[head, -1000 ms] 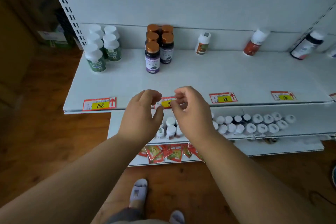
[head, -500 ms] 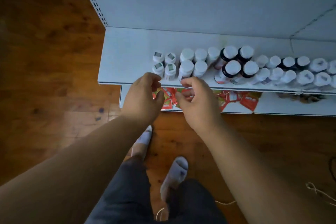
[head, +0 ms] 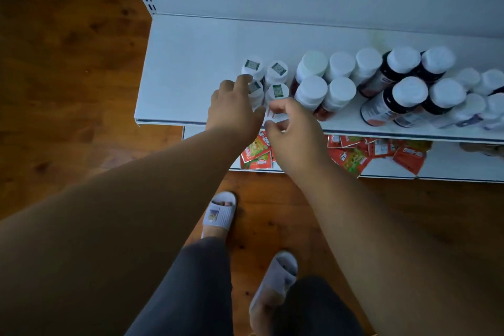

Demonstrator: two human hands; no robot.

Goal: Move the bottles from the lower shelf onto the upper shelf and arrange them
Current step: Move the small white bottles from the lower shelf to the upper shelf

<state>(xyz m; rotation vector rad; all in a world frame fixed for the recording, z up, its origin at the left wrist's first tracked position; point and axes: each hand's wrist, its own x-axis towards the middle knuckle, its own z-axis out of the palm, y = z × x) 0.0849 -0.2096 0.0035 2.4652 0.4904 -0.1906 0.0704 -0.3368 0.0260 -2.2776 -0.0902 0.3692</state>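
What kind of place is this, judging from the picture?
Probably a small shop or pharmacy aisle: a white metal display shelf holds rows of white-capped bottles, and red snack packets lie on the shelf below, above a wooden floor.

Red snack packets (head: 351, 157) lie in a loose heap on the bottom shelf (head: 450, 165). The floor (head: 68, 63) is brown wood. Two pale slippers (head: 220, 214) stand on it.

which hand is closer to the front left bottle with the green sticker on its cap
Left. The left hand has its fingers over that front-left sticker-capped bottle; the right hand sits to its right, below the neighbouring bottle.
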